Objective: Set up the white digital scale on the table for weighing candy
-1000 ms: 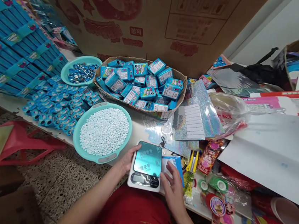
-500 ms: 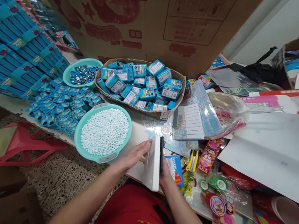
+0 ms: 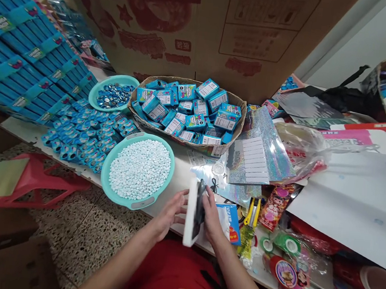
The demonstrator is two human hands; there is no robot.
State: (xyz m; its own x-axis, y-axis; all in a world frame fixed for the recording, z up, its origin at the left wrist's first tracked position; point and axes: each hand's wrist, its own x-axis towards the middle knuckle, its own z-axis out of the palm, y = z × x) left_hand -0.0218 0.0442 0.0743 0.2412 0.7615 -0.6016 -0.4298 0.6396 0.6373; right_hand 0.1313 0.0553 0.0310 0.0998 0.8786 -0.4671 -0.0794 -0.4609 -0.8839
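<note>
**Scale On Edge Between Two Hands**

Held up on edge at the near side of the white table (image 3: 183, 166): a flat scale (image 3: 191, 213), white side to the left, dark side to the right. Gripped along the dark side by the right hand (image 3: 212, 215), with part of the hold hidden from view. Just beside the white side, the left hand (image 3: 168, 215), fingers apart and uncurled, too close to judge for contact.

Left of the scale, a teal basin (image 3: 104, 176) full of white pellets (image 3: 140, 169). On the far side, a cardboard tray (image 3: 237, 133) heaped with blue boxes (image 3: 186, 109). Just right of the right hand, a blue packet (image 3: 235, 222); farther right, a yellow cutter (image 3: 253, 213). Beyond these, to the far right, shiny holographic sheets (image 3: 272, 146), partly overlapping.
</note>
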